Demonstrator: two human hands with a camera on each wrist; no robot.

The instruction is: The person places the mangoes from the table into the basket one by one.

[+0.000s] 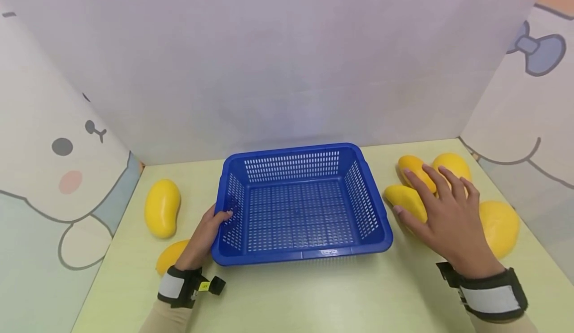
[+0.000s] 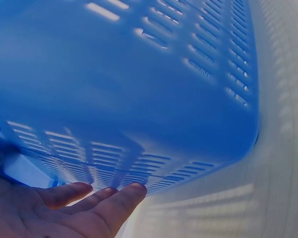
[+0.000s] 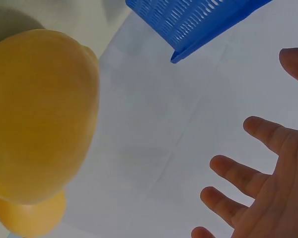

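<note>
A blue plastic basket with slotted walls stands in the middle of the head view, with nothing inside. My left hand grips its left rim, the thumb over the edge and the fingers outside along the wall, as the left wrist view shows. On the right, my right hand hovers with spread fingers over several yellow mangoes. A narrow mango lies nearest its thumb, and a rounder mango lies to its right. The right wrist view shows a gap between the fingers and a large mango.
Left of the basket lie a curved yellow mango and another mango, partly hidden by my left wrist. The pale tabletop meets a plain back wall. Cartoon-printed panels close in both sides.
</note>
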